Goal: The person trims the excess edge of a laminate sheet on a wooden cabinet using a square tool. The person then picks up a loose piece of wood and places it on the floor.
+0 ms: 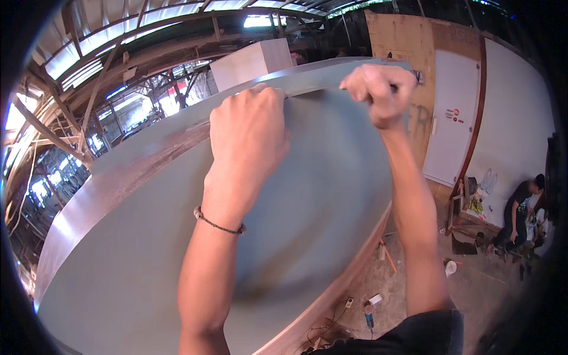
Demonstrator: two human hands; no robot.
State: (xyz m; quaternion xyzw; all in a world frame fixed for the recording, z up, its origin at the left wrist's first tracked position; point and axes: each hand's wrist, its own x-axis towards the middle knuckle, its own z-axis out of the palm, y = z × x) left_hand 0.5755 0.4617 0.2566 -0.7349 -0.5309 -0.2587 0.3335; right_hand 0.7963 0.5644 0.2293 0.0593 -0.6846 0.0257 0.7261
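A large grey-green curved panel (148, 236) with a pale, worn rim fills the middle of the view. Over its far side, my left hand (248, 127) is closed in a fist, knuckles up, with a beaded bracelet on the wrist. My right hand (381, 92) is closed too, slightly blurred, its thumb and fingers pinched together at the panel's far right. A thin pale strip (312, 89) stretches from one hand to the other, close to the panel, with a dark shadow beneath it. What the strip is made of I cannot tell.
A pale wooden box (251, 62) stands beyond the panel. At right are a white door (452, 115) and a person in dark clothes (520, 213) beside a low bench. A blue power tool (369, 316) and cords lie on the floor below.
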